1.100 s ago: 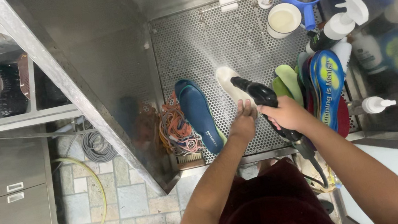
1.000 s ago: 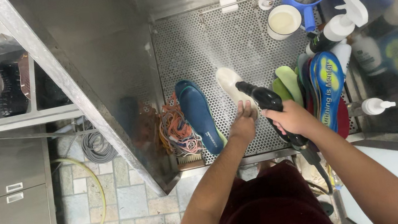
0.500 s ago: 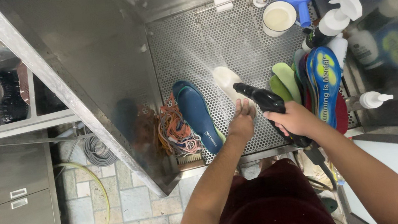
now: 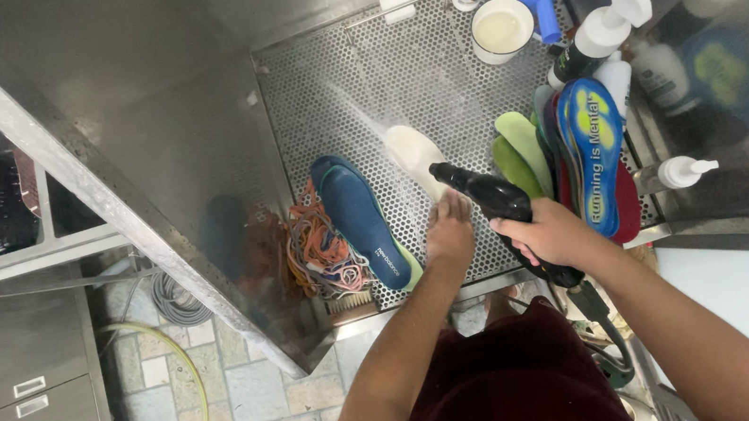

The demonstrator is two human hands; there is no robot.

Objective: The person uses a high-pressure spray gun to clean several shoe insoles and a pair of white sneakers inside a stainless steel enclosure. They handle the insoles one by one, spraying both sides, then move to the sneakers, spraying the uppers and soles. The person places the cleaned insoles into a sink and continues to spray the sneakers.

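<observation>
Your right hand (image 4: 549, 232) clamps the black spray gun (image 4: 487, 198); left hand (image 4: 449, 230) pins the white insole (image 4: 415, 153).
Blue insole (image 4: 358, 217) and tangled laces (image 4: 312, 247) lie left; stacked insoles (image 4: 577, 157) crowd right.

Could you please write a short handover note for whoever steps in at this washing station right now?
Right hand: gripping the black spray gun, its nozzle aimed at the white insole, with spray visible.
Left hand: holding the near end of that white insole over the perforated tray.
Nearby: a blue insole and a tangle of laces lie to the left; coloured insoles are stacked on edge to the right; bottles and cups stand at the back.
Done: cannot tell which insoles are already rinsed.
Left: the white insole is mid-rinse.
</observation>
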